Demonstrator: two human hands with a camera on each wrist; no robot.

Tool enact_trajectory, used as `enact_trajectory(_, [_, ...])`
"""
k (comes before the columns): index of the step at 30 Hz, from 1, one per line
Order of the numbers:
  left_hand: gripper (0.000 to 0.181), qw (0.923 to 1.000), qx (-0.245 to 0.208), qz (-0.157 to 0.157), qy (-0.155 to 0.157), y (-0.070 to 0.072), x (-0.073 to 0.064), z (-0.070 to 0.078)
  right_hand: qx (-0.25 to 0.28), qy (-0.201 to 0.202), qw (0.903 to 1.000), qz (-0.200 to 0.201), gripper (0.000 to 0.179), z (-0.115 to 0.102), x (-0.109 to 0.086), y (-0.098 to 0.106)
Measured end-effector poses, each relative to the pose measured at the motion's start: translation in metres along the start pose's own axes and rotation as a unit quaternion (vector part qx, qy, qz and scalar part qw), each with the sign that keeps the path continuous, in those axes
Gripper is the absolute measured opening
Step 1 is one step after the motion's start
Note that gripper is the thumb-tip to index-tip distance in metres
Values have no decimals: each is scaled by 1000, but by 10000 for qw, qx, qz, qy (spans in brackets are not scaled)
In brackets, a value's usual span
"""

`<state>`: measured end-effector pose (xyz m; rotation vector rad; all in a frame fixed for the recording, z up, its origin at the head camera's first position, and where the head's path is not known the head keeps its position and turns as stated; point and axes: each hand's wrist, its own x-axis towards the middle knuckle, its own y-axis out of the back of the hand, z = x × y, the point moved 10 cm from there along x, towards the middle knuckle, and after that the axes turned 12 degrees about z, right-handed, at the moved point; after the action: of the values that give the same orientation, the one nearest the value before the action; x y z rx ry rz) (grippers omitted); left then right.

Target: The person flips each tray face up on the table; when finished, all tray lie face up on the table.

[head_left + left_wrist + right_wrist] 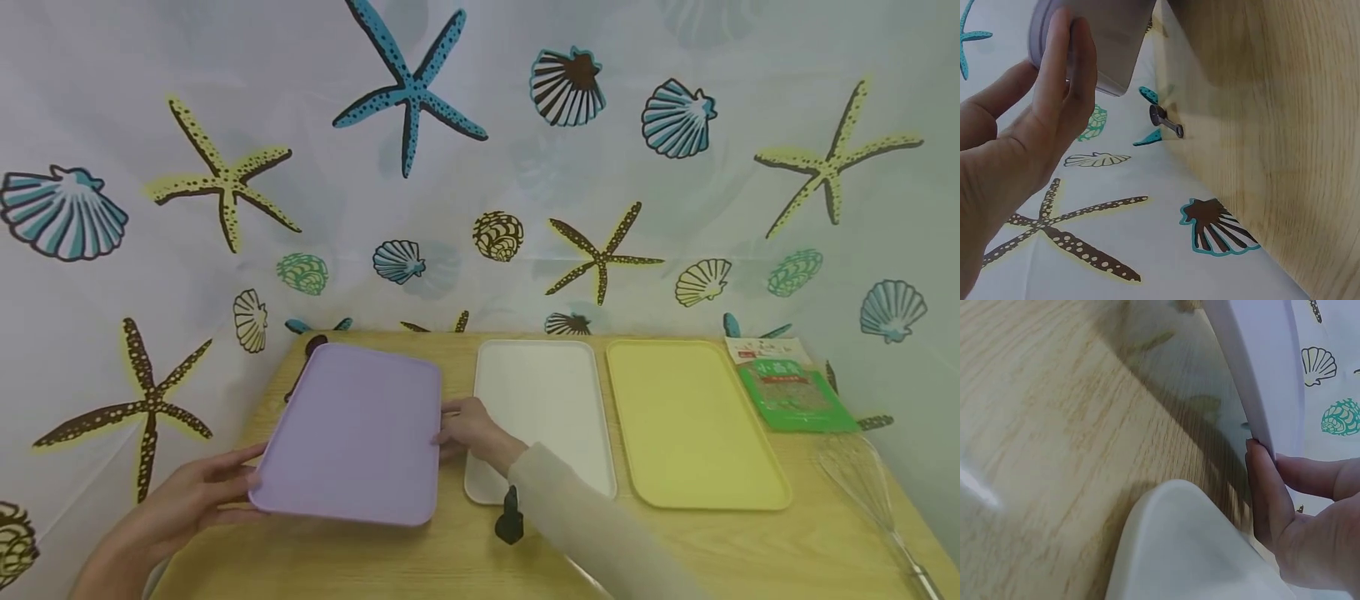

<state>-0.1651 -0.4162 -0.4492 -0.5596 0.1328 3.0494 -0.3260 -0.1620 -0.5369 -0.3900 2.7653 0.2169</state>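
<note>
A purple tray [356, 433] is held raised above the wooden table, its near edge off the surface. My left hand [187, 500] grips its near left corner; in the left wrist view, that hand's fingers [1054, 81] are against the tray's underside and edge. On the other side, my right hand [476, 429] pinches the right edge between thumb and fingers, seen close in the right wrist view beside the tray's rim [1250, 381]. A white tray [543, 400] lies on the table beneath the right forearm. To its right lies a yellow tray [693, 425].
A dark spoon-like utensil [1165, 120] lies at the table's far left, partly behind the purple tray. On the right are a green and white packet [795, 387] and a wire whisk [862, 483]. A small black object [510, 521] shows by the right sleeve. Patterned curtain [450, 183] surrounds the table.
</note>
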Motion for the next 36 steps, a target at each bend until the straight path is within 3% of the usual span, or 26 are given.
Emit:
enact_trajectory(4, [69,9996,248,107,93,4,11,-6,124,-97,9999,-52,57,4,1,1])
enact_trajectory(11, [70,9986,480,-9,239,8,28,-19,283,-44,9996,-76,61,3,-5,6])
enact_trajectory(19, [71,9928,873,663,488,25,49,-32,531,4,9986,-54,64,-2,-4,10])
enact_trajectory(22, [66,9853,1336,989,393,31,56,-31,553,60,9984,-39,65,-3,-3,11])
enact_trajectory(26, [60,9698,2004,1369,234,39,67,-30,565,130,9983,-95,67,-4,-2,8])
enact_trajectory(36, [47,9464,2821,1546,-286,43,93,-9,424,275,9984,238,66,-10,0,10])
